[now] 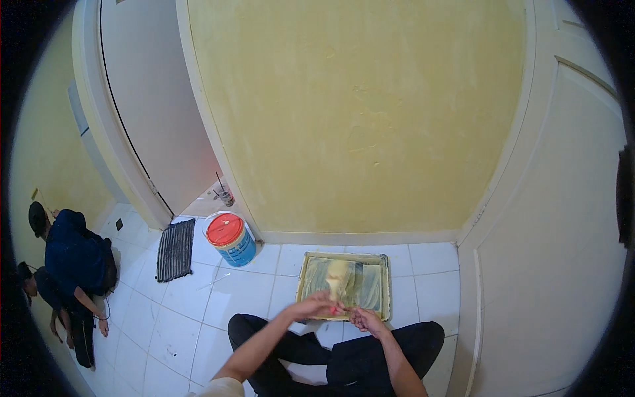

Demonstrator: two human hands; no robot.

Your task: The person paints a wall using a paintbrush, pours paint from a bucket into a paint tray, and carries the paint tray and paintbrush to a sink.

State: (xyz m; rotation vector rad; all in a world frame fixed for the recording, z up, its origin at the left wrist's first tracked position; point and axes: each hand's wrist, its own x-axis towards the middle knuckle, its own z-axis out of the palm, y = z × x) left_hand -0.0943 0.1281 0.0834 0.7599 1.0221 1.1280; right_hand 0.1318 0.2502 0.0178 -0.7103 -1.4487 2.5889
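Observation:
A paint tray with pale yellow paint smeared over it sits on the floor in front of my crossed legs. A cream, paint-coated tool lies over the tray, its wide end away from me; whether it is a brush or a roller is hard to tell. My left hand is closed at the tray's near edge, by a small pink-red part that looks like the tool's handle. Just right of it, my right hand has its fingers pinched together close to that same part; anything between them is too small to name.
Left of the tray stands a blue paint bucket with a red lid. Beyond it are a striped dark mat and a plastic cup. Two people crouch at far left. A yellow wall rises ahead; a door stands right.

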